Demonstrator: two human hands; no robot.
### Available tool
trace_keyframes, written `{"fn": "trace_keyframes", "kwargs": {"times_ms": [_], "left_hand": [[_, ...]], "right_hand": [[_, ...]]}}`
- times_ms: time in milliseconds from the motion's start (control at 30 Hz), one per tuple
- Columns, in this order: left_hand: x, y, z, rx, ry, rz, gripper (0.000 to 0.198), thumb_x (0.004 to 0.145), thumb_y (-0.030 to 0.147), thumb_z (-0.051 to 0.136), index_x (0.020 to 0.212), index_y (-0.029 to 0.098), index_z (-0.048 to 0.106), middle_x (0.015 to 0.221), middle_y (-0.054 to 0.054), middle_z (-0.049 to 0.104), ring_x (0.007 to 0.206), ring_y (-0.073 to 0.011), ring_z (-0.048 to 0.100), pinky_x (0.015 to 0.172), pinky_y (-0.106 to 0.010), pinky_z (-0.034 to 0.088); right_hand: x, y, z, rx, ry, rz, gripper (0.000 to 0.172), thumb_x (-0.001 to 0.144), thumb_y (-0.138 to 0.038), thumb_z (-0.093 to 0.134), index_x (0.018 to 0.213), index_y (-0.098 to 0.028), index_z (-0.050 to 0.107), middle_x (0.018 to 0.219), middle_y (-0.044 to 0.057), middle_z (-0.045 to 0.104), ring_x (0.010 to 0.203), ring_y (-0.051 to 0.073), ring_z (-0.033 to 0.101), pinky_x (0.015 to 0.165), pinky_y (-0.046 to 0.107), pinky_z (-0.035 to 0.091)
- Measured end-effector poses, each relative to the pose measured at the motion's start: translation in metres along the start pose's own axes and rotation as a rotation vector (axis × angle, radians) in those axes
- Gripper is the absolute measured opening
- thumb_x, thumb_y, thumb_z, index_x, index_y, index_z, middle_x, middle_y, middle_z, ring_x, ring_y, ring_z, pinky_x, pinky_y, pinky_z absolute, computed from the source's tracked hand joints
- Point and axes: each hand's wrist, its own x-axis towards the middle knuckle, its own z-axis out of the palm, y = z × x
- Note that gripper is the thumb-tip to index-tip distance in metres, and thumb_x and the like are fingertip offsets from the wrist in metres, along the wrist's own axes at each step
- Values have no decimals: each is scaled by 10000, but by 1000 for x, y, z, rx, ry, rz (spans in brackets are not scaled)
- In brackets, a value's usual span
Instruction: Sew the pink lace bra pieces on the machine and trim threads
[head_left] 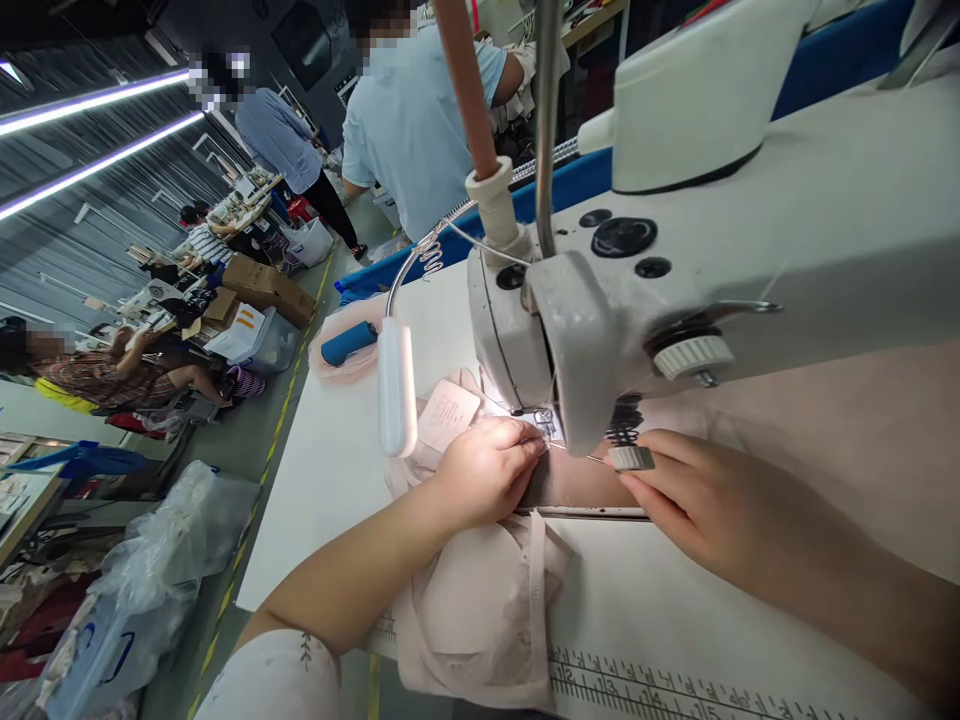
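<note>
My left hand [491, 470] is closed at the needle area of a white sewing machine [525, 340], its fingers pinched on the pale pink bra [480, 590]. One bra cup hangs over the table's front edge below my wrist. A paper label [448, 412] lies on the fabric just beyond my knuckles. To the right, my right hand [694, 490] is closed beside the machine's spring and knurled knob [631, 458]. A thin dark line, like a slender tool or thread, runs from its fingertips toward the needle. The fingertips' exact grip is partly hidden.
A lit lamp [397, 388] on a bent neck hangs left of the needle. Behind it, a blue roll [349, 343] rests on pink material. Ruler markings [645, 690] run along the front edge. Several people work beyond; plastic-wrapped bins [150, 590] stand on the floor at left.
</note>
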Motion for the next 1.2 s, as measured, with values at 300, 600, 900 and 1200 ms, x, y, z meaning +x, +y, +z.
{"fn": "trace_keyframes", "kwargs": {"times_ms": [300, 600, 900, 1200], "left_hand": [[1, 0, -3, 4, -53, -16, 272, 930, 160, 392, 969, 117, 658, 944, -98, 696, 835, -190, 629, 753, -337, 537], [10, -3, -18, 81, -341, 1, 267, 938, 166, 387, 968, 104, 645, 983, -121, 663, 904, -211, 626, 825, -342, 521], [-6, -4, -13, 73, -242, 67, 341, 952, 229, 356, 1163, 71, 572, 1145, -192, 632, 1030, -262, 589, 926, -449, 485], [-4, -7, -2, 51, -97, 97, 295, 917, 169, 380, 1134, 91, 565, 983, -158, 662, 860, -225, 621, 782, -406, 528]], "right_hand": [[1, 1, 4, -2, 18, 6, 316, 954, -220, 366, 1037, -194, 670, 714, 16, 561, 547, 115, 521, 465, 261, 328], [-1, 3, 4, -19, -42, 22, 310, 940, -207, 368, 1014, -197, 669, 689, 12, 531, 511, 118, 483, 444, 272, 285], [2, 1, 3, -47, 61, -79, 294, 910, -112, 363, 910, -166, 652, 658, 8, 462, 511, 116, 401, 480, 281, 275], [3, 0, -1, 4, -6, 6, 292, 921, -153, 364, 820, -183, 637, 670, 12, 500, 487, 106, 404, 458, 283, 292]]}}
